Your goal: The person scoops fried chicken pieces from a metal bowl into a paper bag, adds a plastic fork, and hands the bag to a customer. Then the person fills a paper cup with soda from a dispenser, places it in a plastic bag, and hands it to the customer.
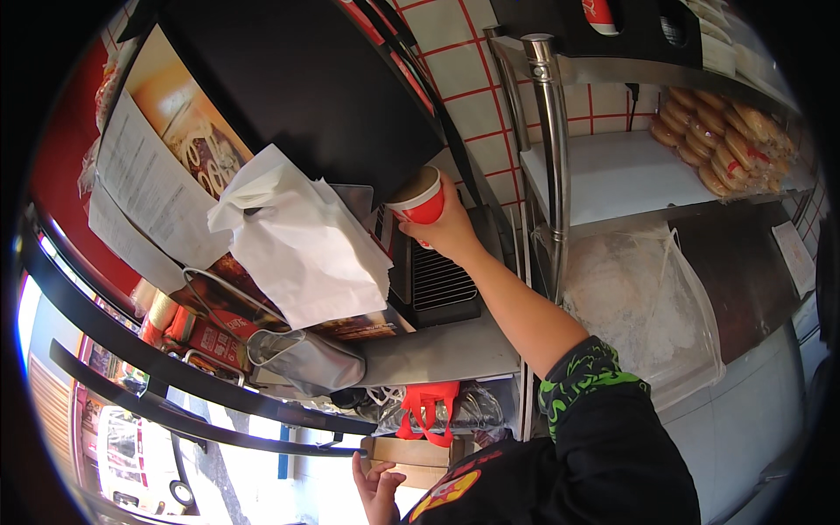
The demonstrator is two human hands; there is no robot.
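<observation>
My right hand (441, 220) is closed around a red and white paper cup (420, 200), with the thumb on its near side. The cup is tilted, and its round top looks brownish; whether that is liquid cannot be told. Below the hand lies the black slotted drip tray (445, 279) of a dark drink dispenser (295, 79). My left hand (377, 489) is low in the view with its fingers apart and nothing visible in it. White paper or thin bags (308, 256) hang to the left of the cup, partly covering the dispenser's printed front.
A steel post (551, 151) and a shelf (590, 177) with bagged buns (728, 141) stand at right, above a clear plastic bag (643, 302). A metal container (308, 357) is on the counter (433, 351). A red bag (428, 410) lies beneath. Printed sheets (154, 184) hang at left.
</observation>
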